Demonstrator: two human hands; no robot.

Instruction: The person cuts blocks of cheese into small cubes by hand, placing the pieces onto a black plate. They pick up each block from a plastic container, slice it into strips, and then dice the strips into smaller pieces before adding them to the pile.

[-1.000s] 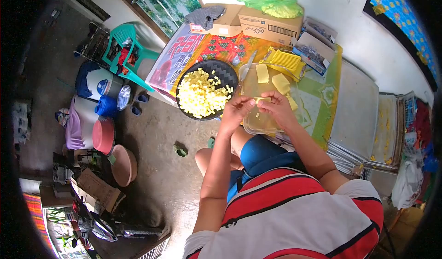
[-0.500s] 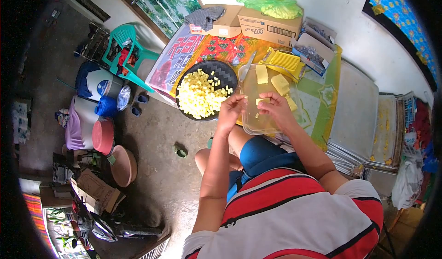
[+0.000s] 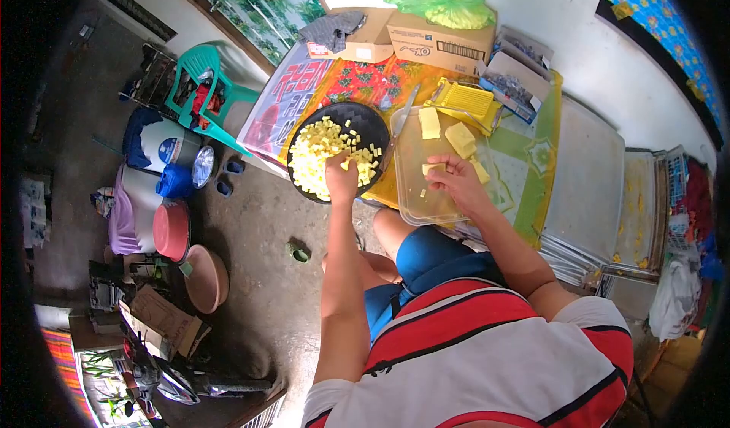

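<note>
My left hand (image 3: 341, 177) is over the black round tray (image 3: 366, 116), its fingers pinched together among small pale-yellow cubes (image 3: 313, 154); whatever is between the fingertips is too small to make out. My right hand (image 3: 459, 183) grips a pale-yellow block (image 3: 433, 169), resembling butter or cheese, above a clear plastic container (image 3: 411, 204). Larger yellow slabs (image 3: 460, 139) lie in that container, with another upright slab (image 3: 430, 123) near its far edge. Between tray and container rests a knife (image 3: 400, 124), blade pointing away from me.
A yellow slotted slicer or grater (image 3: 465, 103) sits behind the container. Cardboard boxes (image 3: 441, 44) and a green plastic bag (image 3: 442, 4) stand at the table's back. Metal trays (image 3: 589, 177) lean at the right. A green chair (image 3: 199, 71) is beyond the table's left end.
My left hand has moved left, from beside the right hand at the container to over the cubes in the tray. The right hand stays in place, gripping the yellow block.
</note>
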